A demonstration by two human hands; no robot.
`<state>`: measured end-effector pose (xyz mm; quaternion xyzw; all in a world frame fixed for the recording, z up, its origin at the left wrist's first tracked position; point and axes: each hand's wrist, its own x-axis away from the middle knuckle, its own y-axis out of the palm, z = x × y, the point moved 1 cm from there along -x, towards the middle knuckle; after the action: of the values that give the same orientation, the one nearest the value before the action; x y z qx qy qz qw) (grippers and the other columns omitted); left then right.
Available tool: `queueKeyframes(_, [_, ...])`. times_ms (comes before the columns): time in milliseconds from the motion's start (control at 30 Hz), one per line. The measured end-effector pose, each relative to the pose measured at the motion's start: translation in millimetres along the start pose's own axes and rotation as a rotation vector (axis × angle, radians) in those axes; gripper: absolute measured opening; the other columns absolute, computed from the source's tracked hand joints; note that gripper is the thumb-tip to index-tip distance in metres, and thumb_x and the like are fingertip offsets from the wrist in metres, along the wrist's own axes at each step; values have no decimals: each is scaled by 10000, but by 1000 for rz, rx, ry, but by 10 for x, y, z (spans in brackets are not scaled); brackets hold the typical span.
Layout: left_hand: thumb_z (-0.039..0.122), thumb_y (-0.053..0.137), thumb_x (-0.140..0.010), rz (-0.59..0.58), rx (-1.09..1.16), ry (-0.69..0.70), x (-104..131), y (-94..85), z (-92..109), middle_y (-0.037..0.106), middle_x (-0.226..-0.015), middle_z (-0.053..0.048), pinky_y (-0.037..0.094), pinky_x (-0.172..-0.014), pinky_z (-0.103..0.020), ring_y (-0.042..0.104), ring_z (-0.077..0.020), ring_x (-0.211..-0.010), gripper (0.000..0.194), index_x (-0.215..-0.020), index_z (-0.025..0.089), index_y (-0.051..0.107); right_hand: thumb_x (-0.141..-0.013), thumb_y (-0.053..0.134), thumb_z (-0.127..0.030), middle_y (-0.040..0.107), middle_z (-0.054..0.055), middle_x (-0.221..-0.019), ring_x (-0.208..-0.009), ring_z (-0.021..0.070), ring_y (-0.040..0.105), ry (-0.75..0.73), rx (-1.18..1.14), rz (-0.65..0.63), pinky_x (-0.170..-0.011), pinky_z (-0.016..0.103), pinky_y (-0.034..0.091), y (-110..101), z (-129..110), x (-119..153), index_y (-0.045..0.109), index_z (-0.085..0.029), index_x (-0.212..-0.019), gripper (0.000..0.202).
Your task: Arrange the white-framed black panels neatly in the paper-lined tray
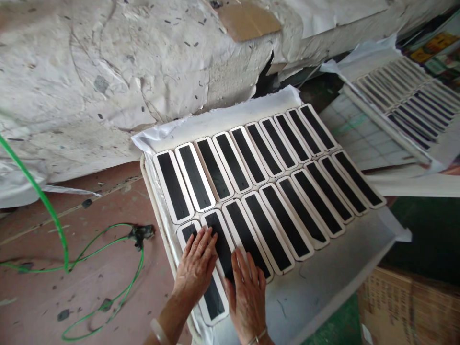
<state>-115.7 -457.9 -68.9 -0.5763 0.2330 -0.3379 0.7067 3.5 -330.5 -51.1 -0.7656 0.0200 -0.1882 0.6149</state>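
Observation:
Two rows of white-edged pieces with black rectangular centres [270, 232] lie on a paper-covered tray [309, 282]. My left hand [197, 263] rests flat over the two leftmost pieces of the near row, its fingers extended. Beside it, my right hand [246, 292] lies over the lower part of the second piece, fingers stretched out, the tips near the third piece. Both hands cover parts of the pieces under them.
Behind the tray stands a paper-covered bench [108, 86] with a brown cardboard scrap [247, 20]. A green cord [39, 191] hangs at the left. Another tray of strips [406, 100] is at the upper right, a cardboard box [402, 306] at the lower right.

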Motion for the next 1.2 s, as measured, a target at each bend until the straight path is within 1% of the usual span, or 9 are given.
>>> queueKeyframes(200, [273,479,-943,-63,-5,-9,-4,-3,-23,339,-1544,-55,345,-1127,-476,308,-269,-1425,552,-1471,204,332,-950,460,-329,368,106,-1530,-1381,330,317,-8,-45,-8,-1017,504,306,-36,44,-12,277,-128,-1480,596])
queueKeyframes(267, [285,484,-944,-77,-4,-5,-10,-7,-38,338,-1544,-49,344,-1128,-475,310,-267,-1423,551,-1469,205,336,-955,457,-342,430,150,-1482,-1335,338,372,-1,-78,14,-1003,501,318,-57,75,8,325,-110,-1442,555])
queueKeyframes(433, [302,488,-946,-88,2,-9,-24,-12,-50,341,-1541,-43,357,-1119,-474,331,-269,-1413,547,-1466,211,344,-967,439,-460,659,120,-1037,-952,299,603,127,-177,23,-808,440,399,-74,183,147,540,-176,-1124,340])
queueKeyframes(533, [306,491,-944,-82,23,-19,-32,-11,-41,356,-1534,-49,360,-1116,-478,341,-272,-1408,545,-1462,212,352,-974,335,-559,677,79,-838,-738,257,644,283,-275,-89,-654,378,405,-42,249,295,555,-184,-1059,443])
queueKeyframes(667, [320,491,-946,-74,35,-20,-33,-11,-40,373,-1526,-54,364,-1111,-479,350,-273,-1403,541,-1459,210,360,-881,376,-703,612,19,-592,-562,242,615,578,-537,-204,-542,344,392,1,301,482,569,-183,-966,561])
queueKeyframes(767, [330,488,-947,-77,33,-18,-29,-10,-45,375,-1525,-53,368,-1108,-479,350,-274,-1403,545,-1461,210,354,-777,530,-706,558,-14,-520,-478,200,553,798,-840,-146,-466,305,395,20,270,534,582,-193,-871,524])
queueKeyframes(900, [334,487,-946,-78,36,-18,-30,-6,-46,373,-1527,-49,361,-1112,-478,343,-273,-1407,548,-1464,216,349,-660,686,-665,535,-41,-475,-319,94,387,1112,-1218,-108,-304,213,268,42,170,490,571,-172,-762,516])
queueKeyframes(1033, [331,480,-952,-74,40,-17,-37,-11,-47,363,-1533,-47,342,-1125,-471,321,-264,-1418,537,-1460,209,357,-603,763,-635,522,-46,-444,-316,72,398,1181,-1320,-58,-312,187,302,29,124,413,577,-146,-682,528])
queueKeyframes(1200, [332,470,-956,-97,62,-25,-30,-21,-54,360,-1534,-44,346,-1121,-475,323,-270,-1416,540,-1466,211,343,-575,779,-644,446,-82,-391,-306,51,346,1173,-1428,-130,-311,172,271,73,198,389,541,-159,-625,543])
